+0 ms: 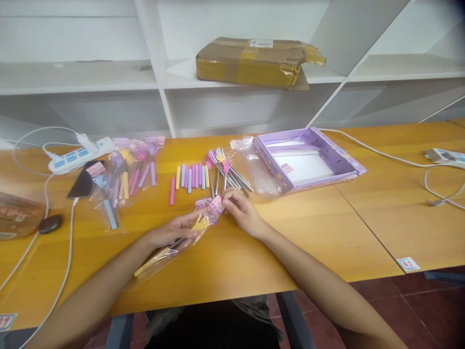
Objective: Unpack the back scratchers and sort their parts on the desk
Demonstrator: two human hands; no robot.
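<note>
My left hand [174,232] is wrapped round a yellow back scratcher [201,222] inside a clear plastic bag, its handle pointing down to the left. With its fingers pinched, my right hand [241,211] grips the pink header card [216,205] at the bag's upper end. Just beyond lie loose back scratcher heads [227,166] in pink, yellow and blue with metal rods. To their left is a row of coloured handles [189,177], pink, blue, yellow and purple. More pink printed cards [202,202] lie partly hidden behind my hands.
Bagged back scratchers [127,169] lie at the left, one over a dark phone [80,186]. A power strip [82,155] and cables are behind. A purple box [308,162] stands right of clear bags [263,169]. A taped carton [250,63] sits on the shelf.
</note>
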